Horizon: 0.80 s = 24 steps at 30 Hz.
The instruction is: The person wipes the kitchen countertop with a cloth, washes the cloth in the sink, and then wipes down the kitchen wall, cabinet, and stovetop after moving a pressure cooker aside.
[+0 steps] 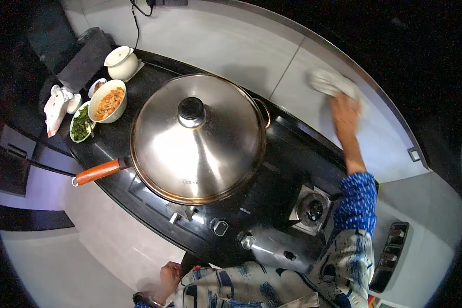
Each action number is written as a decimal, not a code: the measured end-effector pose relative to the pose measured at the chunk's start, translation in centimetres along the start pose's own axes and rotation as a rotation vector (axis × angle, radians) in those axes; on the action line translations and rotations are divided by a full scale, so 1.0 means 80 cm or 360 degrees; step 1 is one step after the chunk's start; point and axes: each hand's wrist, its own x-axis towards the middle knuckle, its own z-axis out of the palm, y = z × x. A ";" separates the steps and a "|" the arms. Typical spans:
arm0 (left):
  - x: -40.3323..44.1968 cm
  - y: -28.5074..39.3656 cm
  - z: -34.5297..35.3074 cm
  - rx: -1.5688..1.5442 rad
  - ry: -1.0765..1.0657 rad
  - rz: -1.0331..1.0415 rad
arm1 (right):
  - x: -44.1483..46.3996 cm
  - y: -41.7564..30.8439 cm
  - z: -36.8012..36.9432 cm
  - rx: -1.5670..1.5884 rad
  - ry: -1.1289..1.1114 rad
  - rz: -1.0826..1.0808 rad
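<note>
My right hand (345, 114) presses a white cloth (333, 83) against the pale wall behind the stove, at the upper right. The cloth and fingers are slightly blurred. Low in the view, my left hand (170, 277) is bent close to my body near the counter's front edge; its fingers are curled, and whether they hold anything is hidden. A large steel pan with a domed lid (174, 138) and black knob sits on the left part of the black stove (272, 205).
An orange-brown pan handle (98, 171) juts over the front edge. Food bowls (108, 101) and a lidded cream pot (122, 62) stand at the left. The right burner (311, 209) is uncovered. A black rack (390, 256) is at the lower right.
</note>
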 end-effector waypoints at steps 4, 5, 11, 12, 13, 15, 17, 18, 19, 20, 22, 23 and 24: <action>0.012 0.015 -0.003 0.0210 -0.0062 0.0257 | -0.130 0.120 0.011 -0.0306 0.0382 0.0898; 0.016 -0.022 0.009 0.0128 -0.0014 0.0419 | -0.129 0.121 0.007 -0.0201 0.0643 0.0880; 0.027 -0.025 0.004 -0.0733 -0.0258 -0.0133 | 0.035 -0.032 0.018 -0.0087 0.0585 0.0794; 0.028 -0.019 -0.001 0.0255 -0.0204 0.0145 | 0.072 -0.072 0.014 0.0053 0.0433 0.0598; 0.027 -0.025 0.000 -0.0006 -0.0090 0.0071 | 0.105 -0.111 0.009 0.0210 0.0357 0.0392; 0.022 0.016 -0.003 -0.0068 -0.0037 -0.0075 | 0.162 -0.176 -0.017 0.0604 0.0433 0.0177; 0.018 0.046 -0.009 -0.0004 0.0024 -0.0115 | 0.196 -0.209 0.009 0.0416 0.0918 -0.0343; 0.022 0.043 -0.010 0.0019 0.0014 -0.0108 | 0.192 -0.196 0.005 0.0415 0.0909 -0.0320; 0.023 0.035 -0.009 -0.0152 0.0098 -0.0160 | 0.183 -0.181 0.003 0.0425 0.0992 -0.0350; 0.018 0.030 -0.010 -0.0323 0.0177 -0.0221 | 0.168 -0.164 -0.004 0.0437 0.1065 -0.0385; 0.012 0.045 -0.015 -0.0065 0.0109 -0.0150 | 0.109 -0.094 -0.022 0.0206 0.0591 -0.0261; 0.011 0.047 -0.016 -0.0028 0.0078 -0.0144 | 0.073 -0.053 -0.027 0.0202 0.0382 -0.0099; 0.010 0.048 -0.015 -0.0002 0.0048 -0.0132 | 0.036 -0.009 -0.015 -0.0095 0.0291 0.0093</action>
